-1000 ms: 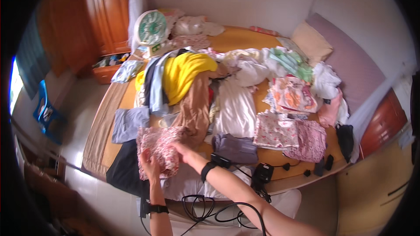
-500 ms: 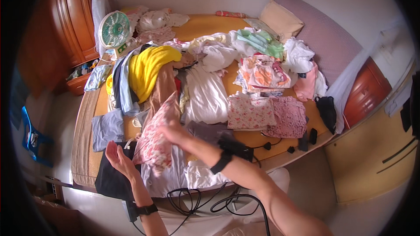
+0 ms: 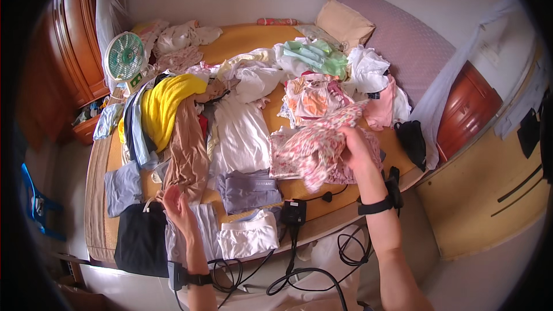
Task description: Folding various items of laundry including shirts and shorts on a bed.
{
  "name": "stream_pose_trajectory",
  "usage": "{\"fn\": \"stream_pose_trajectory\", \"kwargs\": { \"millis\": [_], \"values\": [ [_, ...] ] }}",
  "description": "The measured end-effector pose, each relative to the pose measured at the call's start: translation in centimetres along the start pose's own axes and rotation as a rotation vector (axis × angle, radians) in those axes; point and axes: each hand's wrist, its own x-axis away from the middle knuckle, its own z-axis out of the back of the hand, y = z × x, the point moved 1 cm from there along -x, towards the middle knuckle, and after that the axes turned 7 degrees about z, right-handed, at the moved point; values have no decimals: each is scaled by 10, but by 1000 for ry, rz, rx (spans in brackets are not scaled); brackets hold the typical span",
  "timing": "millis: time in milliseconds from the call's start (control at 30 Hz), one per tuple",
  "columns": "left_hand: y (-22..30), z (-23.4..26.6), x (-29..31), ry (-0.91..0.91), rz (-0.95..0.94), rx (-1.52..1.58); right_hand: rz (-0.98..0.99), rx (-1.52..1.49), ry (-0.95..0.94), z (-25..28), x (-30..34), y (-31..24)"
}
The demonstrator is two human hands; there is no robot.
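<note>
The right hand [image 3: 354, 147] has its grip closed on a soft pink cloth with a small flower print [image 3: 319, 144], pinching it near its upper right end. The cloth is up off the bed [image 3: 242, 43], over the right side of it, just above a flat folded piece of pink flowered clothing [image 3: 282, 158]. The cloth is long and thin right now. Its long line goes from the top right, close to the fingers, down to the bottom left, where the loose end hangs and points toward the front edge of the bed. So most of the cloth lies to the left of the right hand and a bit below it. The left hand [image 3: 175, 207] is well apart from the cloth, far over on the left side. Its grip is released, with the fingers spread and nothing in them, and it hovers over a small white folded cloth [image 3: 199, 233] near a flat black piece of clothing [image 3: 141, 236]. It may be touching the white cloth, but that is hard to tell from up here. The right hand is the nearer one by far. Between the two hands lies a grey folded garment [image 3: 247, 190].
</note>
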Motion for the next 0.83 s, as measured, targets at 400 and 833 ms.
{"fn": "stream_pose_trajectory", "kwargs": {
  "millis": [400, 833],
  "values": [
    [-33, -11, -7, 5, 40, -101, 485, -412, -89, -27, -213, -44],
    [-77, 0, -12, -42, 111, -160, 170, -272, 303, 116, -302, 132]
  ]
}}
